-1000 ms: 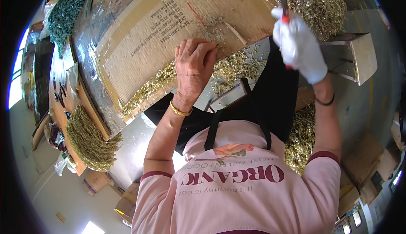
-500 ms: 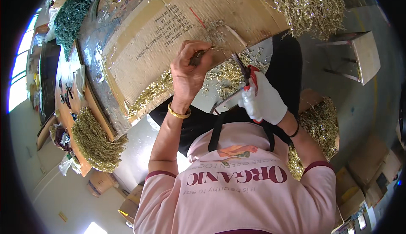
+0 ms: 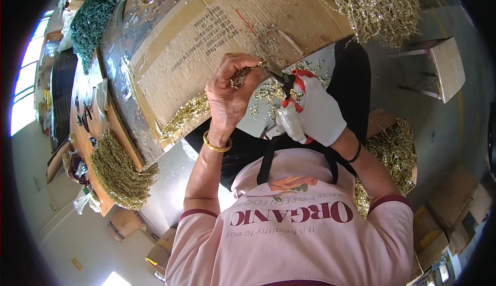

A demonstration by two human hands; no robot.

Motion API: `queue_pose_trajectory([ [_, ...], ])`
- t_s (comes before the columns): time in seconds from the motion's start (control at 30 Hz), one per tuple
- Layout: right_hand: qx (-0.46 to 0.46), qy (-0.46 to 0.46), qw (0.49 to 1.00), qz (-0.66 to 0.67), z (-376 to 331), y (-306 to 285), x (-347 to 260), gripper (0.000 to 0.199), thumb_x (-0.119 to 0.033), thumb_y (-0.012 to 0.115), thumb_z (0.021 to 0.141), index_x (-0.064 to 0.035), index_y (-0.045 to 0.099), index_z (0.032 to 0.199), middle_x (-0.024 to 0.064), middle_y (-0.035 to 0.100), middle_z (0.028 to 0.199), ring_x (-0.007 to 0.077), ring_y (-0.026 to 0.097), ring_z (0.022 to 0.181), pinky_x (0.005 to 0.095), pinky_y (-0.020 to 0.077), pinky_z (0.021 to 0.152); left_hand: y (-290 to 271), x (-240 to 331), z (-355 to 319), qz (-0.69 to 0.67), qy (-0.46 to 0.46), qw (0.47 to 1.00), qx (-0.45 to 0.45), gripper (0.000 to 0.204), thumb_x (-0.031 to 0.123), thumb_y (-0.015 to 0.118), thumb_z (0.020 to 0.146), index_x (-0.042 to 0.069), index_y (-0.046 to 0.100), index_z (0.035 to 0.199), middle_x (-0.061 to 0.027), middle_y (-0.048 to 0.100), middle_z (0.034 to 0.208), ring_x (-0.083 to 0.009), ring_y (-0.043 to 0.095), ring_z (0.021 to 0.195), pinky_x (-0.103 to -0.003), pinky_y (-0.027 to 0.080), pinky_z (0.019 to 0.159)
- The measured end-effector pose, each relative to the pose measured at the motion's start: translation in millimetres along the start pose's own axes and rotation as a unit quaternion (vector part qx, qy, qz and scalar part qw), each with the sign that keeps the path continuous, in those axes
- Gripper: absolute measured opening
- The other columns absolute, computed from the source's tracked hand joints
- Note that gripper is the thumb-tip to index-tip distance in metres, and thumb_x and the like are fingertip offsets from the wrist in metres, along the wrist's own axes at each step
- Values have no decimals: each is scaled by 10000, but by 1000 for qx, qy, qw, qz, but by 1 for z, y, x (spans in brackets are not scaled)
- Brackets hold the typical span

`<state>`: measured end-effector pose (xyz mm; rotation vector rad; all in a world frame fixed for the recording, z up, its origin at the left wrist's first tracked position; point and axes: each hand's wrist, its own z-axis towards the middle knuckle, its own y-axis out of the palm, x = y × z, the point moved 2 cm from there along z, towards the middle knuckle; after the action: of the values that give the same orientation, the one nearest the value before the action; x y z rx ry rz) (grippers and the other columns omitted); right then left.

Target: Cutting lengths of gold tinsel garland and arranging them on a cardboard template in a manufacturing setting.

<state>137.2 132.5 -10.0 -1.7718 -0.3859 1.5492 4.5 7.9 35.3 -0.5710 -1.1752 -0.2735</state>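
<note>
Gold glittery strand [image 3: 239,77], rough-textured: pinched between thumb and fingers of the bare left hand [image 3: 226,97]. Red-handled scissors [image 3: 287,81], dark metal: gripped in the white-gloved right hand [image 3: 320,111], blade tips at the left fingertips. Corrugated cardboard sheet [image 3: 206,33]: flat, brown, scrap-strewn, beyond the hands. Bushy gold bundle [image 3: 369,7]: sparkling, upper right.

Passable: over cardboard [image 3: 217,22], left | blocked: cutters [image 3: 288,82] — beside left hand [image 3: 228,92] | gold bundle [image 3: 372,7] — upper right
</note>
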Motion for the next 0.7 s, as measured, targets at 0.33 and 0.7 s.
queue_pose_trajectory([
  [0.33,-5,11,999,48,-2,-3,-6,544,-243,625,774,-15,379,1202,153,498,926,324,554,822,364,466,700,1,-3,-6,-10,-17,1000,-3,177,-85,649,716,18,615,856,-48,594,876,-106,555,779,-217,449,691],
  [0.7,-73,66,991,92,-5,-3,-4,334,-269,642,779,-64,464,974,92,538,836,289,589,735,350,481,631,2,-5,-7,-14,-24,1000,-11,169,-82,643,728,16,619,864,-46,593,886,-91,549,774,-208,445,681],
])
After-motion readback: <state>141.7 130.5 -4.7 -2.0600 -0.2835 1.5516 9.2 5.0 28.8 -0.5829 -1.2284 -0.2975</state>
